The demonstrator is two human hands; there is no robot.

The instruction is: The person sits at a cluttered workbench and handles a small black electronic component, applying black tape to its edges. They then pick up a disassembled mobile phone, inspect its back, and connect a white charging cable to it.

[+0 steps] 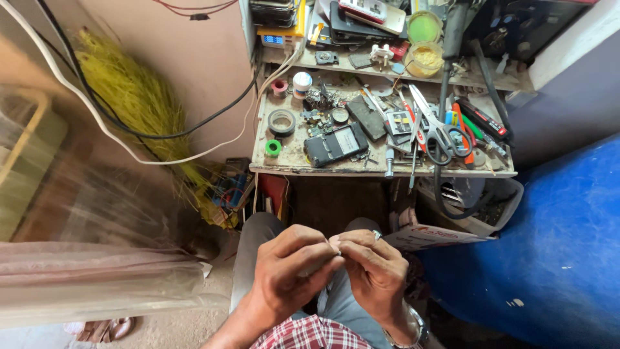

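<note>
Below cluttered workbench [290, 165], left hand [290, 271] and right hand [374, 271] meet fingertips, pinching something unseen.

a small repair workshop: a cluttered workbench [290, 161] carries an opened phone [336, 144], scissors [434, 128], screwdrivers [413, 152], tape rolls [281, 121] and loose electronic parts [321, 100].

The person's left hand [290, 271] is bare, the right hand [374, 268] wears a silvery ring and, at the wrist, what looks like a metal bracelet. Red-and-white checked shirt, grey trousers over both knees.
</note>
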